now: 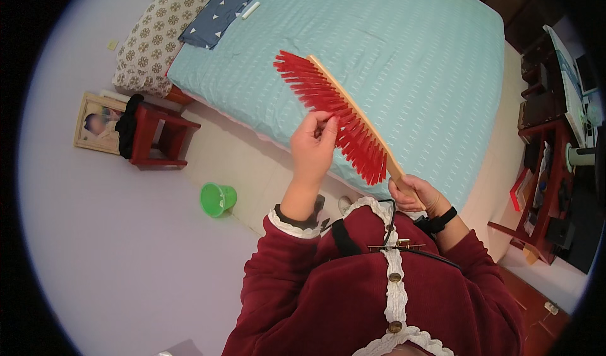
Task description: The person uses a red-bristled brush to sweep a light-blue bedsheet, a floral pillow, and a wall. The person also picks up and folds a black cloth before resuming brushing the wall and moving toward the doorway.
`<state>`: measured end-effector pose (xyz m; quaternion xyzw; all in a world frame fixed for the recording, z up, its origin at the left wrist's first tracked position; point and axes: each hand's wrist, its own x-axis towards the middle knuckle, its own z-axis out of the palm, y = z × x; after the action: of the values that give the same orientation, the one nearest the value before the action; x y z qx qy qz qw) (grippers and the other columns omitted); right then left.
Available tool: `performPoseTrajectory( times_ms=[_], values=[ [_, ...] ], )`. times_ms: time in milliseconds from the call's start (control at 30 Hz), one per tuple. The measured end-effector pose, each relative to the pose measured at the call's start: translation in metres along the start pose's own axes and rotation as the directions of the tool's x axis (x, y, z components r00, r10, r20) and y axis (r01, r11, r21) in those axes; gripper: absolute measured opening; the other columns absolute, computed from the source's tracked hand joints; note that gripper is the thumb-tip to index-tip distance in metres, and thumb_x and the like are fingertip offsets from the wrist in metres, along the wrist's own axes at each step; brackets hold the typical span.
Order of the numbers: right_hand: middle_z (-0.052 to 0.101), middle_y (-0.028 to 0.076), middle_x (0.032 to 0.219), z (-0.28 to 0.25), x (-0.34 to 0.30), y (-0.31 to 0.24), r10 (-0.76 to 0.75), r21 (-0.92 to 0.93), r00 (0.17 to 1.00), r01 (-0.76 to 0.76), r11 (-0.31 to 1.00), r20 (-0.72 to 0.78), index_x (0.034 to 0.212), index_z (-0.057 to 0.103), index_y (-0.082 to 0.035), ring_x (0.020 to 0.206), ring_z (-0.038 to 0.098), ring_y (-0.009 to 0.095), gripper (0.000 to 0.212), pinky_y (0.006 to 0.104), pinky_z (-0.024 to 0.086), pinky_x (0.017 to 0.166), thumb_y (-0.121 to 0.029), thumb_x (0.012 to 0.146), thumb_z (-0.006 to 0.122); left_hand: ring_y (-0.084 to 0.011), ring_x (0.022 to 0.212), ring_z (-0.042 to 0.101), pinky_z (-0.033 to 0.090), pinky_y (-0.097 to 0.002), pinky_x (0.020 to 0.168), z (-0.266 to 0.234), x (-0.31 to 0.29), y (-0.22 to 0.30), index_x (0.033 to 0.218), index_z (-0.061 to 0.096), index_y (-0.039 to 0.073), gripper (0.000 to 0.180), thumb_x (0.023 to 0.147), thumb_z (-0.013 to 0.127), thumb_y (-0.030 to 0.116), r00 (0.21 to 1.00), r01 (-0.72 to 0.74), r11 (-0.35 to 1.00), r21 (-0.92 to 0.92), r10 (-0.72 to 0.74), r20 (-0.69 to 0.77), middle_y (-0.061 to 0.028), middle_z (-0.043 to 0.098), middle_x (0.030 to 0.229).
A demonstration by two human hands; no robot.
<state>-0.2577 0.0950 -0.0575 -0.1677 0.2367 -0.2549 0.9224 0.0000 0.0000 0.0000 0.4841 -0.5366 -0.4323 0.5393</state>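
A bed brush [346, 113] with red bristles and a pale wooden back slants up and to the left in front of me. My right hand [418, 193] is wrapped round the lower end of its wooden handle. At the middle of the bristles, my left hand [314, 142] pinches with thumb and fingers touching the red tufts. Whatever lies between those fingertips is too small to make out. Behind the brush spreads a bed [416, 59] with a light blue cover, and the brush is held above its near edge.
A green bucket [214, 199] stands on the floor to the left. Beyond it are a dark red stool [161, 135] and a framed picture [95, 123] against the wall. Pillows [224, 12] and a small white stick-shaped object [250, 10] lie at the bed's far left. A desk [548, 185] stands right.
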Motion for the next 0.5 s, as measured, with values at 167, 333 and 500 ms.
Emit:
performPoseTrajectory(
  times_ms=[167, 333, 500],
  values=[
    [0.038, -0.005, 0.052, 0.000, 0.000, -0.004, -0.062, -0.088, 0.998, 0.060, 0.994, -0.030, 0.087, 0.053, -0.003, 0.036, 0.034, 0.004, 0.039, 0.0178, 0.026, 0.034, -0.040, 0.099, 0.047, -0.0082, 0.072, 0.055, 0.046, -0.0220, 0.063, -0.007, 0.006, 0.008, 0.107, 0.059, 0.000, 0.019, 0.095, 0.061, 0.015, 0.991, 0.079, 0.988, -0.135, -0.093, -0.096, -0.0033, 0.062, 0.087],
    [0.040, -0.006, 0.056, 0.009, 0.004, 0.001, -0.126, -0.350, 0.976, 0.057, 0.935, -0.178, 0.088, 0.053, -0.007, 0.040, 0.034, 0.002, 0.027, 0.0189, 0.026, 0.035, -0.032, 0.096, 0.058, -0.0170, 0.101, 0.056, 0.046, -0.0318, 0.088, -0.020, 0.018, 0.012, 0.124, 0.051, -0.001, 0.033, 0.097, 0.057, 0.018, 0.904, -0.199, 0.945, 0.261, 0.280, -0.323, -0.0104, 0.057, 0.113],
    [0.044, -0.007, 0.058, 0.016, 0.003, -0.003, -0.133, -0.558, 0.964, -0.019, 0.830, -0.229, 0.089, 0.054, -0.008, 0.042, 0.038, 0.002, 0.023, 0.0195, 0.029, 0.036, -0.028, 0.092, 0.065, -0.0209, 0.108, 0.056, 0.045, -0.0348, 0.094, -0.021, 0.026, 0.016, 0.139, 0.035, -0.004, 0.049, 0.100, 0.052, 0.022, 0.917, -0.185, 0.961, 0.207, 0.244, -0.315, -0.0140, 0.055, 0.123]
  ],
)
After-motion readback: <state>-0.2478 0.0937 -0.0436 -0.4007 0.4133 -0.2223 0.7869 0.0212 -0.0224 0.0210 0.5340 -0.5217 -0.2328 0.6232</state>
